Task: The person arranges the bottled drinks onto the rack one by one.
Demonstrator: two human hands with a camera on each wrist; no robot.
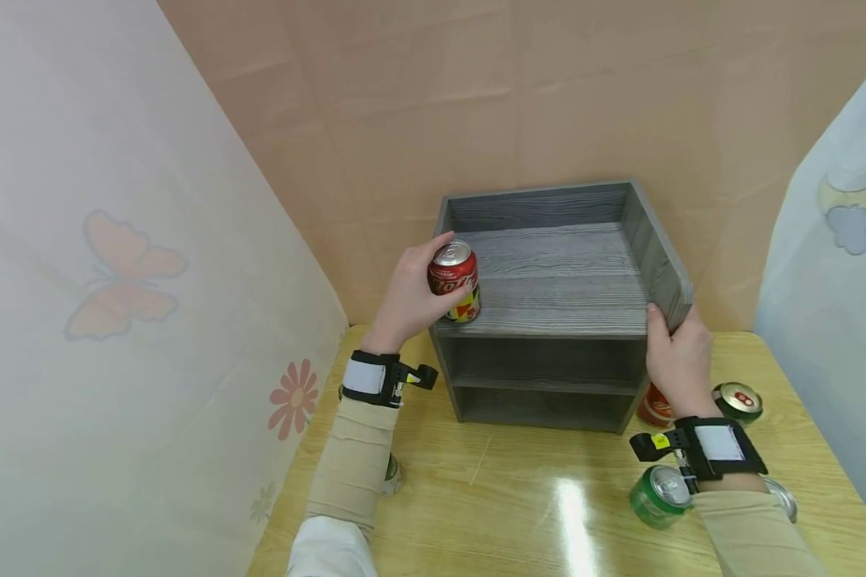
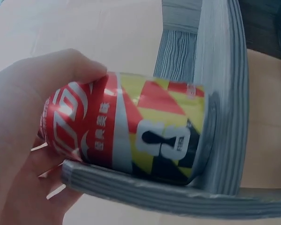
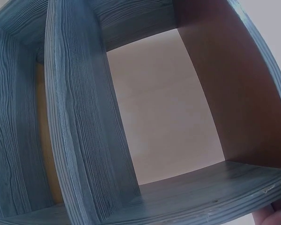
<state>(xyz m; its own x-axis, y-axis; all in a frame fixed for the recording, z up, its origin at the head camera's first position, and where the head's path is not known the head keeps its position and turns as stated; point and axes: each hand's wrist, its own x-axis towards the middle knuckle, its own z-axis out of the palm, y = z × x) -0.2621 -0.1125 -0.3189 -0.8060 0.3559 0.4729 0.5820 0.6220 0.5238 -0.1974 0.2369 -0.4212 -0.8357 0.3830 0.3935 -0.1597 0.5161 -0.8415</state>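
Your left hand gripped the red can on the grey shelf while your right hand clutched its corner.

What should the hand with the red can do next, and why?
Probably let go of the red can. It already stands upright on the grey shelf's top tier, at the front left corner, with the left hand curled round it. The right hand steadies the shelf's right side.
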